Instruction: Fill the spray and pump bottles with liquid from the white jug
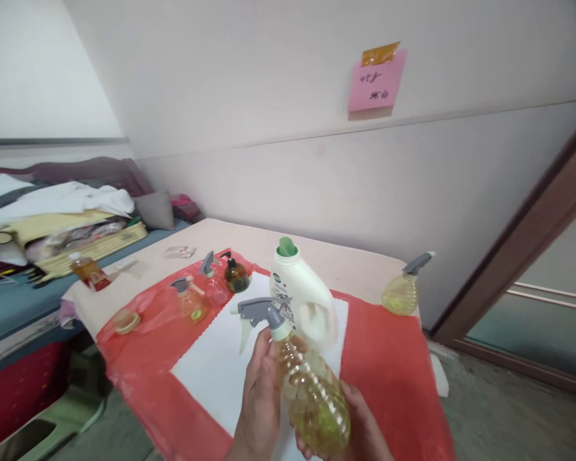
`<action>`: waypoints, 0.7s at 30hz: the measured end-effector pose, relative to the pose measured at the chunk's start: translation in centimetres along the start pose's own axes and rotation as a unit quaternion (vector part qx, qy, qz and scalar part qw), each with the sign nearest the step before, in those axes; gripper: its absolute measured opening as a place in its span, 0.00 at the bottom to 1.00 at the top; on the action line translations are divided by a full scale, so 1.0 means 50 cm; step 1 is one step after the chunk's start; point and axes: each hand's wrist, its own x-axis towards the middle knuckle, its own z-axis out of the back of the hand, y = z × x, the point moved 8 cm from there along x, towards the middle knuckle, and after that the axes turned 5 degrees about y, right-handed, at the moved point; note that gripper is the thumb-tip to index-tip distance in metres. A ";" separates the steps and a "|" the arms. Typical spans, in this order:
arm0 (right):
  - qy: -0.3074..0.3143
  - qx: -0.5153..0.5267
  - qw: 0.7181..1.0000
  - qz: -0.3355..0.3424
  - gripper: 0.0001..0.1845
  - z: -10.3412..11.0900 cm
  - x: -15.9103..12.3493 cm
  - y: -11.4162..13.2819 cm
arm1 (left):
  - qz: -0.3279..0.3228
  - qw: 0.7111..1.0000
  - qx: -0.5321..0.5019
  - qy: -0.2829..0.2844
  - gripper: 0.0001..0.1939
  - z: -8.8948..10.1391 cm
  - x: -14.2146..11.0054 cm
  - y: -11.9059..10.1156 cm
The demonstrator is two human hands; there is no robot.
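Note:
A clear yellow spray bottle (312, 390) with a grey trigger head (264, 312) is tilted between my two hands, nozzle pointing left. My left hand (262, 390) wraps the neck side just under the trigger. Around the lower right of the body, partly hidden behind it, my right hand (360, 416) is closed. Liquid shows faintly inside the bottle. Right behind it stands a white handled jug (312, 288) with a green piece (287, 246) in its mouth, on a white sheet (216, 365).
A red plastic cover (384, 358) lies over the table. Another yellow spray bottle (400, 294) stands at the right. To the left are an orange spray bottle (191, 304), a pink spray bottle (214, 285), a brown pump bottle (236, 275) and a roll of tape (127, 321).

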 end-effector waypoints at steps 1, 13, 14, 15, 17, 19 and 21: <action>-0.008 0.004 0.999 -0.030 0.32 0.003 0.003 -0.018 | 0.004 1.000 -0.028 0.007 0.34 0.007 0.008 -0.004; -0.046 -0.124 0.991 0.016 0.34 0.029 0.039 -0.051 | 0.009 0.996 0.023 -0.081 0.19 0.076 0.039 -0.032; -0.059 -0.167 0.981 0.073 0.34 0.029 0.038 -0.032 | 0.006 0.995 0.045 -0.092 0.19 0.081 0.039 -0.032; -0.080 -0.218 0.965 0.125 0.36 0.029 0.035 -0.013 | 0.005 0.993 0.062 -0.105 0.20 0.087 0.039 -0.029; -0.126 -0.303 0.925 0.191 0.41 0.029 0.026 0.013 | 0.010 0.989 0.070 -0.133 0.22 0.100 0.041 -0.020; -0.149 -0.286 0.927 0.193 0.41 0.037 0.024 0.015 | 0.014 0.986 0.058 -0.155 0.22 0.111 0.044 -0.010; -0.136 -0.172 0.971 0.092 0.37 0.049 0.036 -0.020 | 0.009 0.984 0.046 -0.171 0.21 0.118 0.045 -0.005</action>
